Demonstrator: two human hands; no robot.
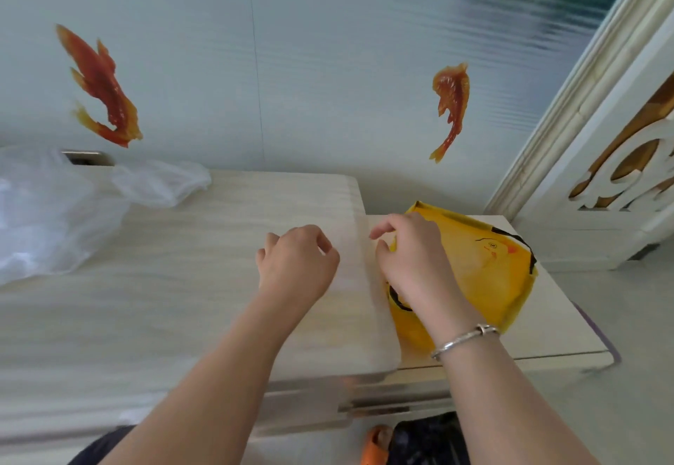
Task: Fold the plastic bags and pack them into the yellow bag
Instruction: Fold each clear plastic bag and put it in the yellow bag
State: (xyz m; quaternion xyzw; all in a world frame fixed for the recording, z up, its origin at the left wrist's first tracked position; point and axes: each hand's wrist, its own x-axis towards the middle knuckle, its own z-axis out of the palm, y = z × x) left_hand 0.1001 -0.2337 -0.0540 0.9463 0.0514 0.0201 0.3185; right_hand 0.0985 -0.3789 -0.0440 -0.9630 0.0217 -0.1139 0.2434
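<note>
thin translucent plastic sheet (355, 282) draped flat over desk (146, 300) edge, partly veiling glossy yellow bag (485, 275) on lower side table (561, 315); left hand (297, 264) and right hand (412, 260) curled, pinching film; crinkled clear bags (54, 209) heaped far left; pale woodgrain top

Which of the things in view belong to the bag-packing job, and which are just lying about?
Job: yellow bag; translucent plastic bag between both hands; loose plastic bags at left.
Lying about: fish stickers; white carved screen; orange slipper.
</note>
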